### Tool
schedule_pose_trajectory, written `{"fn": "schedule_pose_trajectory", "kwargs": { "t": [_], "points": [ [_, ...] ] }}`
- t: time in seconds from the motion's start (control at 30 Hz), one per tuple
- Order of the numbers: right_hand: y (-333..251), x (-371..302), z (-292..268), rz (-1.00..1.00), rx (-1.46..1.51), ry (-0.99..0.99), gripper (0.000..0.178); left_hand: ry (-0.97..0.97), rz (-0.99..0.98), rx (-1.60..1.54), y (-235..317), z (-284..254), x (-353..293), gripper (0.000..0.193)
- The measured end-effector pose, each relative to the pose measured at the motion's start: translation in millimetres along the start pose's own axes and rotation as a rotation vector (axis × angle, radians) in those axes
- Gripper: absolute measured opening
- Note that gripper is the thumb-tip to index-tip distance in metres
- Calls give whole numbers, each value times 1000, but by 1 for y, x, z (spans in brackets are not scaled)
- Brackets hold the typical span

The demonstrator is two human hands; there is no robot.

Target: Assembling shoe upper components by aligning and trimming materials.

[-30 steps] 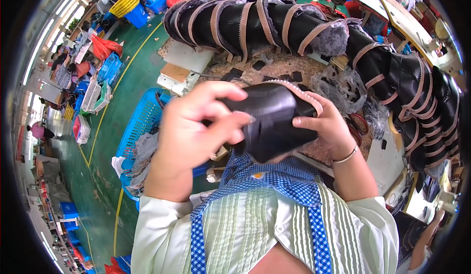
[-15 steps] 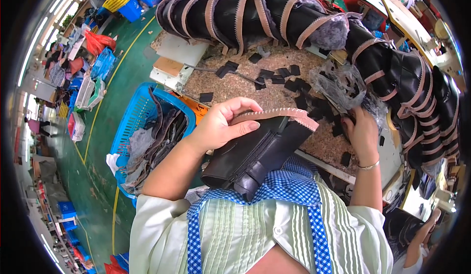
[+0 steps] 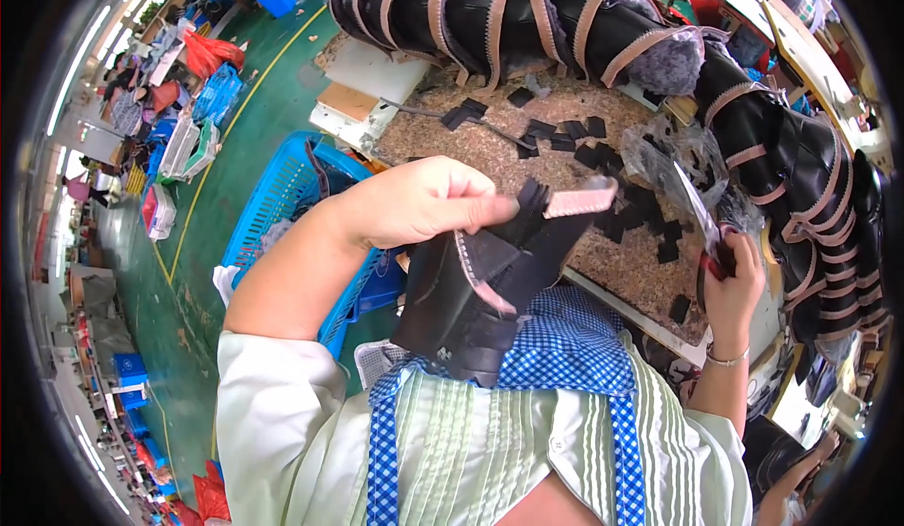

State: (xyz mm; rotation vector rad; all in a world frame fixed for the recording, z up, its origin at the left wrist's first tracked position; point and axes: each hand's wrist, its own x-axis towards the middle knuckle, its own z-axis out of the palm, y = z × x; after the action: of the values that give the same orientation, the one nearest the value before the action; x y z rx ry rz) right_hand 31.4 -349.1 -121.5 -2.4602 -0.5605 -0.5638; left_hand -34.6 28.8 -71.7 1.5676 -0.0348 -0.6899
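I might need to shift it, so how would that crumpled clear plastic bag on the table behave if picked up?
The plastic bag looks thin and creased, so it would probably be floppy and light. Its loose folds could snag: the scissors in the right hand overlap it in this view.

You are in a footwear workshop, as shown by the row of boot shafts point(image 3: 461, 13) along your bench point(image 3: 410, 138), the black pieces point(image 3: 645, 208), scissors point(image 3: 695, 204), blue basket point(image 3: 268, 196) and yellow-lined green floor point(image 3: 188, 366).

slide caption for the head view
Left hand holds a black leathery tube with pink trim; right hand grips silver, red-handled metal scissors.
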Motion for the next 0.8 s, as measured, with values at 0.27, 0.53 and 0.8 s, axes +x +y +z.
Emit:
{"fn": "schedule_pose_trajectory", "kwargs": {
  "t": [0.27, 0.53, 0.8],
  "points": [
    [-63, 14, -14, -420, 148, -97, 42, -184, -37, -177, 13, 9, -7, 58],
    [-69, 31, -18, -413, 109, -348, 59, -82, 29, -329, -2, 15, -8, 50],
    [-68, 52, -11, -468, 242, -606, 59, -36, 219, -95, 7, 32, -9, 50]
  ]
}}
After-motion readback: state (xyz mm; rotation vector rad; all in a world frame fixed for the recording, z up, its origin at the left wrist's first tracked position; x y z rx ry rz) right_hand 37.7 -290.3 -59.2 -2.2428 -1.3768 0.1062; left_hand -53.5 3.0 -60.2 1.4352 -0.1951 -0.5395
